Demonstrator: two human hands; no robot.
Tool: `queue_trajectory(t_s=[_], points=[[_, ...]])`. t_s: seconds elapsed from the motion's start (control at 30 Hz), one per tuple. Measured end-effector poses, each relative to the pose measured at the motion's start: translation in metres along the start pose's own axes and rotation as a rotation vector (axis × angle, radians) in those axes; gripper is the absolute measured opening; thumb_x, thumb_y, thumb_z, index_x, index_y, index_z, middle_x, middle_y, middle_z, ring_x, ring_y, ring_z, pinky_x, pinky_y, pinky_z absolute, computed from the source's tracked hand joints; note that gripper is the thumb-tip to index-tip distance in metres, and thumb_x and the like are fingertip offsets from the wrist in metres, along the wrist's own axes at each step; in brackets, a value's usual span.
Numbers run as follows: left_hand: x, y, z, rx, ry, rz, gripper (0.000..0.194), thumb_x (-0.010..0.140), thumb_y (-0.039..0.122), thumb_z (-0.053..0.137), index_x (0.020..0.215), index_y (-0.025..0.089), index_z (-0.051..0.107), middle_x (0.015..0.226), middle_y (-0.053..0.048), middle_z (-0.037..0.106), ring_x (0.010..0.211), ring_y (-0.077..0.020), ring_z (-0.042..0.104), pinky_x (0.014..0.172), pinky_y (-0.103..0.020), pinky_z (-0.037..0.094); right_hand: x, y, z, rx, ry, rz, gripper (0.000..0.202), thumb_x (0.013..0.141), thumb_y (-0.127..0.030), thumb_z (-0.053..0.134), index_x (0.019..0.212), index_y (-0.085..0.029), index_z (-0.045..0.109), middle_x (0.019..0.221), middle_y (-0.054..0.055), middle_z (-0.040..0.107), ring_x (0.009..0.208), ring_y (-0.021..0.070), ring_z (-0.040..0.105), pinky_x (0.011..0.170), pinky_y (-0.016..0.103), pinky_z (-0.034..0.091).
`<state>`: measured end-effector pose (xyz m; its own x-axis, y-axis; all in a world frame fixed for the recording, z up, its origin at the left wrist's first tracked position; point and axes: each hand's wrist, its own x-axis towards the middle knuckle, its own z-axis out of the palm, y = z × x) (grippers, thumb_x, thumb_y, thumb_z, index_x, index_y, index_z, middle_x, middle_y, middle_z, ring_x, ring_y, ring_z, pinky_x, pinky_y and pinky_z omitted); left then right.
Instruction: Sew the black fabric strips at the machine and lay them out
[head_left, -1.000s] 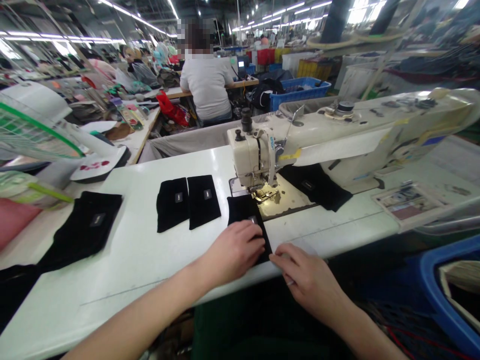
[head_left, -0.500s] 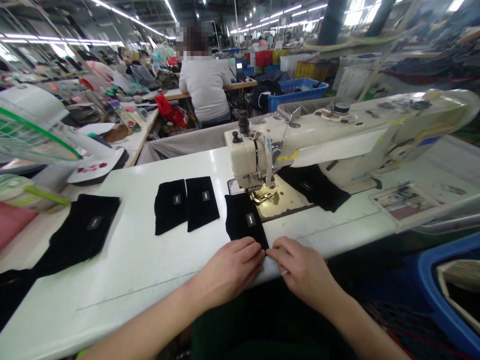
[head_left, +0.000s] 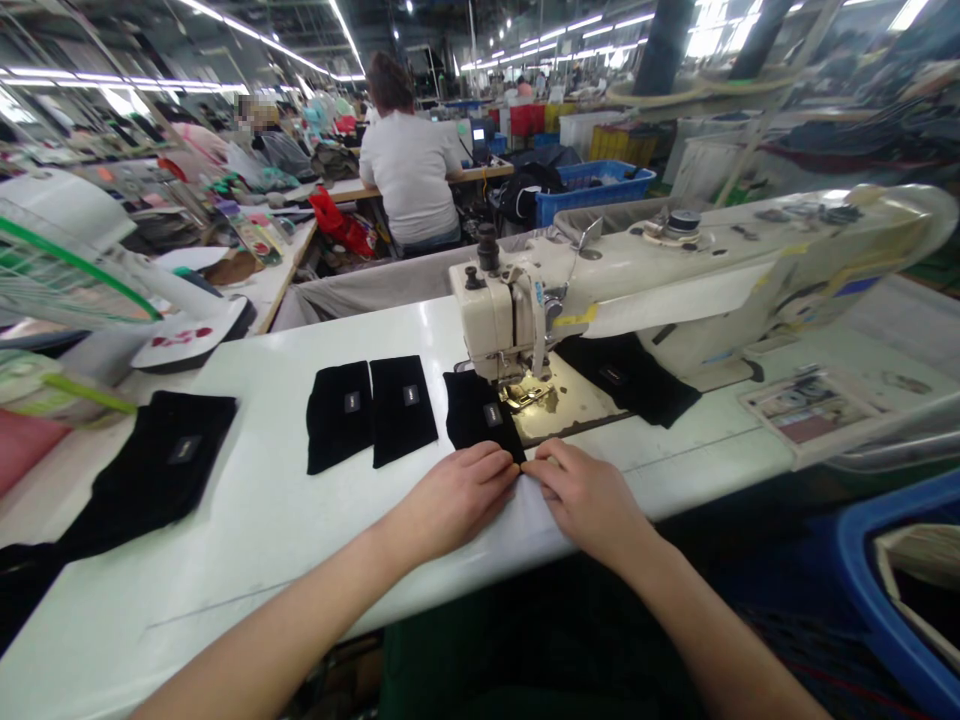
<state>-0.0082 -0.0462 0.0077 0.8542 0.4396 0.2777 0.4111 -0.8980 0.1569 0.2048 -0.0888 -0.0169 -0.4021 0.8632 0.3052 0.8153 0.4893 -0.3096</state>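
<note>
A black fabric piece (head_left: 474, 408) with a small grey label lies flat just left of the sewing machine's (head_left: 499, 325) presser foot. My left hand (head_left: 465, 490) rests over its near edge, fingers together and closed on the cloth. At the same near corner, my right hand (head_left: 585, 488) pinches the fabric edge between thumb and fingertips, almost touching the left fingertips. Two more labelled black pieces (head_left: 340, 415) lie side by side to the left. Another black piece (head_left: 630, 378) sits under the machine's arm, right of the needle. The exact fold under my fingers is hidden.
More black fabric (head_left: 161, 455) hangs over the table's left end. A fan (head_left: 67, 250) stands at the left. A parts tray (head_left: 814, 405) is set into the table at right, with a blue basket (head_left: 862, 545) below. A seated person (head_left: 411, 175) is ahead.
Both hands have moved forward, away from me, pushing the black fabric piece slightly up and left beside the presser foot. The other pieces have stayed in place.
</note>
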Motion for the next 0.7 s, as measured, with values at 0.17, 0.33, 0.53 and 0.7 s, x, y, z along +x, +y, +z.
queue_trajectory(t_s=[0.17, 0.33, 0.53, 0.7], points=[[0.004, -0.012, 0.0, 0.014, 0.005, -0.003, 0.025, 0.102, 0.02, 0.045, 0.114, 0.011, 0.066, 0.106, -0.012, 0.068, 0.105, -0.024, 0.063, 0.091, -0.039, 0.059, 0.012, 0.004, 0.002, -0.013, -0.046, 0.024, 0.031, 0.088, -0.006, 0.059, 0.113, -0.021, 0.07, 0.107, 0.006, 0.066, 0.085, 0.0174, 0.063, 0.066, 0.026, 0.046], [0.005, -0.025, 0.002, 0.023, 0.007, -0.008, 0.026, 0.101, 0.02, 0.047, 0.117, 0.012, 0.066, 0.107, -0.012, 0.067, 0.105, -0.0238, 0.062, 0.091, -0.039, 0.059, 0.022, 0.005, 0.003, -0.046, -0.093, 0.056, 0.031, 0.09, -0.008, 0.058, 0.117, -0.02, 0.069, 0.107, 0.006, 0.065, 0.086, 0.0185, 0.064, 0.066, 0.027, 0.046], [0.01, -0.041, 0.0, 0.034, 0.011, 0.01, 0.026, 0.1, 0.02, 0.047, 0.116, 0.011, 0.066, 0.109, -0.013, 0.067, 0.106, -0.0242, 0.062, 0.092, -0.04, 0.058, 0.024, 0.003, 0.002, -0.057, -0.112, 0.075, 0.034, 0.091, -0.008, 0.057, 0.122, -0.019, 0.067, 0.11, 0.007, 0.065, 0.089, 0.0192, 0.065, 0.067, 0.028, 0.047], [0.015, -0.053, -0.003, 0.045, 0.028, 0.002, 0.027, 0.101, 0.021, 0.046, 0.114, 0.012, 0.067, 0.105, -0.012, 0.068, 0.101, -0.0227, 0.063, 0.088, -0.039, 0.059, 0.015, 0.001, -0.002, -0.081, -0.123, 0.089, 0.032, 0.09, -0.007, 0.057, 0.117, -0.02, 0.068, 0.112, 0.007, 0.066, 0.089, 0.019, 0.064, 0.067, 0.027, 0.046]])
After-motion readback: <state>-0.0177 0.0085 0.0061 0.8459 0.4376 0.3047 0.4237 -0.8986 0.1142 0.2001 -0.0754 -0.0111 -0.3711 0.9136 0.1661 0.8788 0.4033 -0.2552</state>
